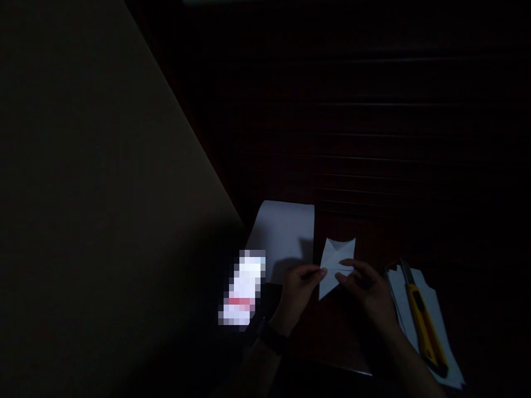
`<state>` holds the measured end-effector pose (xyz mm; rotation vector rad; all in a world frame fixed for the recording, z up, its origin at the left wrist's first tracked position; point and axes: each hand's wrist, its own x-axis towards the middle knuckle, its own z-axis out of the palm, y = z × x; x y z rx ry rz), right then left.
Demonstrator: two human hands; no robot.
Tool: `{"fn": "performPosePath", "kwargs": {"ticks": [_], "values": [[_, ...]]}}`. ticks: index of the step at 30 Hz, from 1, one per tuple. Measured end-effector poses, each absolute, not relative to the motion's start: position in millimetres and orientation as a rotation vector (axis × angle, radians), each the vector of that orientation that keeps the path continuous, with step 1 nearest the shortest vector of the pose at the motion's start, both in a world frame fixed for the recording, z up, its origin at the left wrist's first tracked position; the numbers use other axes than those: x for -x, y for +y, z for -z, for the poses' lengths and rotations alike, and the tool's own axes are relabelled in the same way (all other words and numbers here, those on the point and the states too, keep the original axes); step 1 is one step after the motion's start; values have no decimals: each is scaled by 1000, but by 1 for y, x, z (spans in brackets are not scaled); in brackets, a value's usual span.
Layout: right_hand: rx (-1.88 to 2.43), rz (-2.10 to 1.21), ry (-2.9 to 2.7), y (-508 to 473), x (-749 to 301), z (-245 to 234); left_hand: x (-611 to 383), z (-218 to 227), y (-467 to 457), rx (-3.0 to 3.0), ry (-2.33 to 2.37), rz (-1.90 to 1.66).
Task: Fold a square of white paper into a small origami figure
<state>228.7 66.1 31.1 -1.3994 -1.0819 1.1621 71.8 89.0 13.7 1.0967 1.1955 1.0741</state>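
A small folded piece of white paper [337, 264] with pointed corners is held up over a dark wooden table [373, 166]. My left hand [299, 290] pinches its left edge with fingers closed. My right hand [365, 284] grips its right side, fingers curled over the fold. A dark watch sits on my left wrist. The scene is very dim.
A white sheet [284, 235] lies flat just behind my left hand. A yellow utility knife [425, 323] rests on more white paper [440, 342] at the right. A blurred-out bright object [244, 290] sits at the left. A pale wall [83, 193] fills the left side.
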Motion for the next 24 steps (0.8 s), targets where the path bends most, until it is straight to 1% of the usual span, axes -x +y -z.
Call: {"fn": "performPosePath", "kwargs": {"ticks": [15,24], "values": [[1490,-1107,-1003,66,-227,-27,-69,-12,90,-1092,1184,-1099],[1533,-1062,-1060,65,-225,-36,-69,-15,90,-1143,1183,-1115]]}}
